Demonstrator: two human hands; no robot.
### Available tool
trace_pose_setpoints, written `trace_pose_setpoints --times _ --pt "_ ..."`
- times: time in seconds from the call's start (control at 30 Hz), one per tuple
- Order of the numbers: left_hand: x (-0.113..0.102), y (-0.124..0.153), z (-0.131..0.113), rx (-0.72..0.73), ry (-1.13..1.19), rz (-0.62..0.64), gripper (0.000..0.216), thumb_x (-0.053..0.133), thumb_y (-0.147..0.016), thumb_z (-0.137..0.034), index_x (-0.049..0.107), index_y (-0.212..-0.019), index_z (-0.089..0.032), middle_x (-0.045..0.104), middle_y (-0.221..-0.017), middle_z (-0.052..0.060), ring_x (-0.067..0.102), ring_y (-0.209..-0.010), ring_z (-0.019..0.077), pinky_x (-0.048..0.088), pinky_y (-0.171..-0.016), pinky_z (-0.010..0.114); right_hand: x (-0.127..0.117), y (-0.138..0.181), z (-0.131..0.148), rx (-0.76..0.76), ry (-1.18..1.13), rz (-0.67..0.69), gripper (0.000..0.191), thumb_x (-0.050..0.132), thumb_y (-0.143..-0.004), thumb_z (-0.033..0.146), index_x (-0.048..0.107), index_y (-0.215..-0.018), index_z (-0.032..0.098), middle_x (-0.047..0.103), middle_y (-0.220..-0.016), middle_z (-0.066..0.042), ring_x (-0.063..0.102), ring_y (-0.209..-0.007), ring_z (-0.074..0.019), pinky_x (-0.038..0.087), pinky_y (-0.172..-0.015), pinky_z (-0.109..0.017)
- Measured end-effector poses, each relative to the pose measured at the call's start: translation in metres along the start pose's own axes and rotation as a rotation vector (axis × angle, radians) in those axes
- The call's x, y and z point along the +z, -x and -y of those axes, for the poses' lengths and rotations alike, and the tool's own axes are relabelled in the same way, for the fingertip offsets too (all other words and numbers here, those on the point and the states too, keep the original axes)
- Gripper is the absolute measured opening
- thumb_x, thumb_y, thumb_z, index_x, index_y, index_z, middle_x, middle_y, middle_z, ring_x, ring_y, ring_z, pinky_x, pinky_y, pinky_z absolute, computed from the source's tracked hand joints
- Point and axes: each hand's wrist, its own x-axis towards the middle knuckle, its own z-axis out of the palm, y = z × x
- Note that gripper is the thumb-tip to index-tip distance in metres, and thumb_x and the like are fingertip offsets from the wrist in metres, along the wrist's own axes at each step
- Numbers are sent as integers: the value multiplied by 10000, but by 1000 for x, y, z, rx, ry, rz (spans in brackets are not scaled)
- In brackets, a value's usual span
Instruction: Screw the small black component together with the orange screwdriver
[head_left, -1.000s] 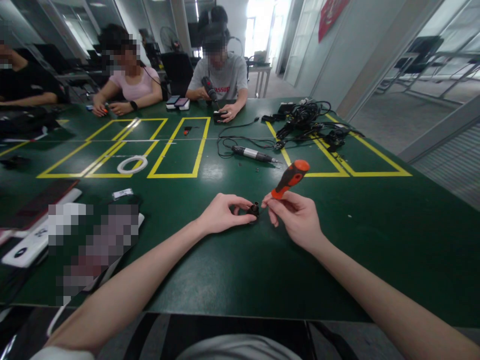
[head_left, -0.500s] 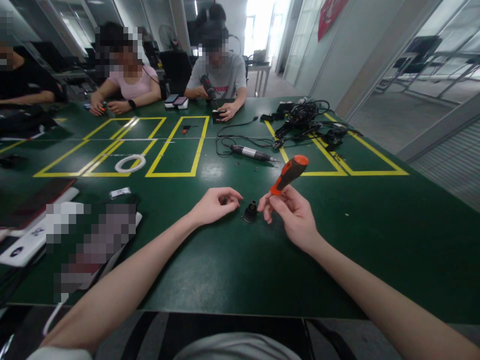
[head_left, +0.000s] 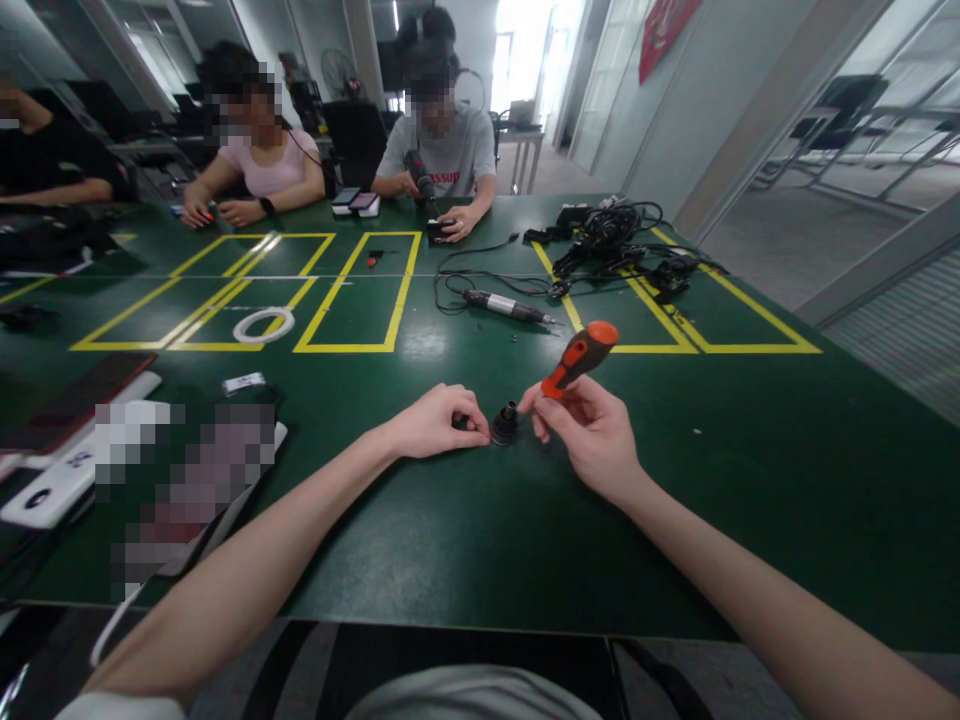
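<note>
A small black round part [head_left: 504, 424] with a short neck stands on the green table [head_left: 480, 540]. My left hand [head_left: 439, 420] rests just left of it, fingers curled and pinched on something too small to make out. My right hand [head_left: 589, 432] is right of the part and grips an orange and black screwdriver [head_left: 580, 357], handle up, tip pointing down toward the part.
An electric screwdriver [head_left: 504, 306] with its cord lies beyond, next to a tangle of black cables [head_left: 615, 245]. A white tape ring [head_left: 262, 325] sits inside the yellow floor-tape boxes. Phones and devices [head_left: 75, 470] lie at left. Three people sit along the far side.
My left hand let go of the black part, drew back, then returned beside it with fingers pinched. The part now stands alone on the table. My right hand barely moved.
</note>
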Motion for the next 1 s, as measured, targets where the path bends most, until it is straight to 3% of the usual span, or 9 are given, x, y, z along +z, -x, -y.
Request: trace_pose_setpoints --times 0.13,0.23,0.37,0.43,0.57,0.8,1.0 --pt "7 2 -7 19 70 39 97 819 -828 -293 820 -779 -209 687 -730 -2 565 -747 131 401 -773 276 -2 -1 1 -5 4 14 352 752 -905 551 669 -864 211 706 -789 -28 575 -533 -119 522 -503 -280" --pt "11 3 -8 -70 321 32 204 832 -795 -367 801 -795 -166 677 -683 1 505 -645 109 378 -652 258 -1 0 1 10 -29 49 365 712 -932 569 665 -882 211 707 -789 -30 606 -546 -130 550 -515 -289" --pt "12 1 -4 -214 584 -194 341 811 -773 -438 750 -880 -120 669 -735 13 531 -652 104 408 -637 240 0 1 1 -17 -71 43 337 754 -913 532 613 -934 226 718 -763 -2 631 -550 -131 567 -536 -280" --pt "11 -1 -4 -193 552 -252 358 789 -787 -413 756 -989 -119 691 -833 34 558 -716 117 420 -655 239 0 1 1 -35 -49 38 309 761 -920 492 616 -898 220 723 -756 -3 622 -544 -121 559 -536 -266" --pt "10 -1 -7 -145 388 -145 426 805 -780 -376 764 -1136 -146 698 -950 38 516 -714 107 374 -627 235 -1 0 2 -49 7 41 318 749 -926 506 681 -855 203 719 -798 -28 617 -566 -121 564 -548 -273" --pt "13 0 -8 -170 372 -102 446 815 -795 -394 742 -1154 -141 668 -822 -8 493 -681 105 353 -637 243 0 -1 -1 -26 -52 36 357 722 -929 565 679 -970 213 715 -761 -18 624 -555 -131 562 -535 -277" --pt "14 -1 -7 -138 397 -138 400 839 -773 -361 732 -1086 -136 736 -913 35 603 -723 120 387 -641 241 -1 -2 0 -35 -8 7 340 758 -914 521 644 -835 210 708 -728 -11 604 -538 -119 546 -529 -261"
